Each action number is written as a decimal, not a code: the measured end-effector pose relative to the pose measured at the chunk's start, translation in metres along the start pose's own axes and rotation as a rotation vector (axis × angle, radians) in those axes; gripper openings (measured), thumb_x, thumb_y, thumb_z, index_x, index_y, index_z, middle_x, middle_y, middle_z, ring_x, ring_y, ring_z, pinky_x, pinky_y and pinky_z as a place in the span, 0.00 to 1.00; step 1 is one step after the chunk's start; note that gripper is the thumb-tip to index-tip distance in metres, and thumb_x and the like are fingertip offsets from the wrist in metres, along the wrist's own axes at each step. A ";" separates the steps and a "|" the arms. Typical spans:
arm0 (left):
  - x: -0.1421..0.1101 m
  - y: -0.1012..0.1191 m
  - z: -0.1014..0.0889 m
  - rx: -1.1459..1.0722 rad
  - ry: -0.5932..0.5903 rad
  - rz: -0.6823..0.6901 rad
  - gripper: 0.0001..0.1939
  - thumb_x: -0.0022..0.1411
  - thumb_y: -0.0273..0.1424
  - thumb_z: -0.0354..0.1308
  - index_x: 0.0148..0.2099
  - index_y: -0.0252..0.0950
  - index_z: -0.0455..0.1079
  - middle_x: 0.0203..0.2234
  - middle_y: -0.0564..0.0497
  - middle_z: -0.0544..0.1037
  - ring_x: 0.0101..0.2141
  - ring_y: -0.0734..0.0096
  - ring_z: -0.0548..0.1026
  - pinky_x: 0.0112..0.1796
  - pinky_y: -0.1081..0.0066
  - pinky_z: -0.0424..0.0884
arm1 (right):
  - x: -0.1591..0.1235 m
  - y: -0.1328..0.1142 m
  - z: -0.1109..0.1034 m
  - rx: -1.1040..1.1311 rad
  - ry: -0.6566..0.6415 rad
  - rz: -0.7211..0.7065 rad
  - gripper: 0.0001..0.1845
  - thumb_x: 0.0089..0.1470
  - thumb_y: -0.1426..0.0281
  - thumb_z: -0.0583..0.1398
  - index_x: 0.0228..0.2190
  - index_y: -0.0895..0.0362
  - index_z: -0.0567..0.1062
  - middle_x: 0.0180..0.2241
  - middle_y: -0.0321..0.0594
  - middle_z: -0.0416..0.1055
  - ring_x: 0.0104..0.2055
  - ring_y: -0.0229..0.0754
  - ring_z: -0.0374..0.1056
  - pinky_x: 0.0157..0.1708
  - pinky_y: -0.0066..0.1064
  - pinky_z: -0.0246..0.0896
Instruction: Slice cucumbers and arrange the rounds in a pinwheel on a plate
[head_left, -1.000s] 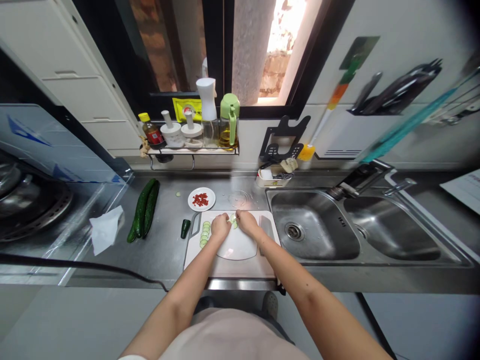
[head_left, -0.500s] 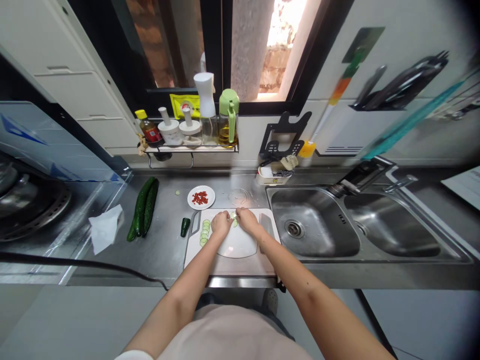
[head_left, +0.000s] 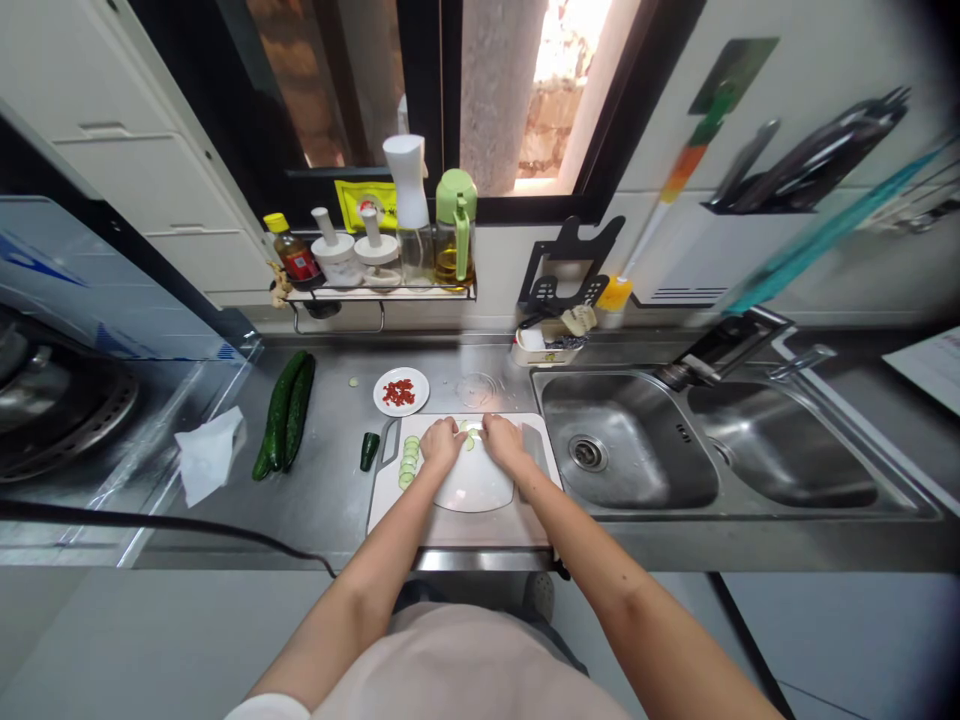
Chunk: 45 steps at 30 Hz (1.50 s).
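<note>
Green slices lay between your left hand and right hand, their grips unclear, where a careless nudge could have scattered them across the white plate.

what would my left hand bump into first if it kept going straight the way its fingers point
Most likely the small cucumber slices just past the fingertips of your left hand, with your right hand beyond them. Depth is unclear, so the fingers may already touch a slice.
</note>
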<state>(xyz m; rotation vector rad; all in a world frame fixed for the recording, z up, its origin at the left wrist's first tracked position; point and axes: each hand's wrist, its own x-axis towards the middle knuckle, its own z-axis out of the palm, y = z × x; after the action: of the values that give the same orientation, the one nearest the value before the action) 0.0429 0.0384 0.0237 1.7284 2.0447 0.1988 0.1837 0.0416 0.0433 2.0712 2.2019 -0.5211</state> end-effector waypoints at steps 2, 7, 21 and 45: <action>0.000 0.000 0.000 0.006 0.006 0.002 0.12 0.58 0.43 0.57 0.39 0.41 0.70 0.40 0.48 0.76 0.41 0.65 0.73 0.37 0.71 0.63 | 0.000 0.000 -0.001 -0.009 -0.011 0.006 0.13 0.60 0.66 0.51 0.44 0.55 0.69 0.46 0.48 0.71 0.48 0.46 0.66 0.41 0.31 0.53; 0.000 0.000 -0.001 0.009 0.001 0.002 0.12 0.58 0.43 0.57 0.38 0.40 0.70 0.39 0.49 0.76 0.40 0.65 0.73 0.37 0.71 0.63 | 0.001 -0.001 -0.003 0.005 -0.026 0.026 0.14 0.59 0.66 0.52 0.45 0.55 0.70 0.46 0.48 0.72 0.47 0.46 0.67 0.39 0.30 0.53; 0.001 0.001 -0.001 0.005 -0.003 -0.006 0.11 0.57 0.42 0.57 0.37 0.41 0.69 0.38 0.49 0.76 0.40 0.65 0.73 0.36 0.71 0.62 | 0.001 0.001 -0.003 0.032 -0.039 0.045 0.13 0.59 0.67 0.52 0.44 0.55 0.71 0.46 0.48 0.72 0.46 0.45 0.67 0.40 0.30 0.53; -0.002 0.005 -0.006 0.033 -0.028 -0.018 0.11 0.58 0.42 0.57 0.39 0.40 0.70 0.40 0.48 0.76 0.42 0.65 0.73 0.39 0.70 0.63 | -0.003 0.000 -0.006 0.045 -0.055 0.062 0.14 0.59 0.68 0.52 0.45 0.56 0.71 0.47 0.48 0.71 0.47 0.45 0.66 0.44 0.31 0.53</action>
<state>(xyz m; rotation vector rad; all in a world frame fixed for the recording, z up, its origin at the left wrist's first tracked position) 0.0455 0.0387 0.0313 1.7223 2.0537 0.1349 0.1847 0.0406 0.0496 2.1129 2.1074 -0.6196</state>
